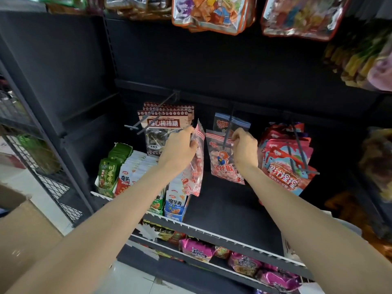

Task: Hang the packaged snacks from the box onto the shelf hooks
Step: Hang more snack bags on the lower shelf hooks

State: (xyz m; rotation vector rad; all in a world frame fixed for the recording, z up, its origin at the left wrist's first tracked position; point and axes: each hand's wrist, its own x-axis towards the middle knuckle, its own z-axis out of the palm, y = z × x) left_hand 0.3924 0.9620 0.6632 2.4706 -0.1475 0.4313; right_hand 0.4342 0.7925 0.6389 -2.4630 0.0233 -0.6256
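Dark shop shelf; both hands pinch snack packets at hook

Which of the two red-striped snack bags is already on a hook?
The right one, the red-striped bag with the cartoon figure, pinched by the right hand: the middle hook passes through its top. The left hand holds the other bag free.

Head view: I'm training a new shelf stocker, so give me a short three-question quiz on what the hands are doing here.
1. True or false: the left hand holds a snack bag.
2. The right hand is at a bag on which hook: A left, B middle, C right?
3. What stands on the shelf under the left arm?

Key: 1 true. 2 B. 3 Boxes of snack packets.
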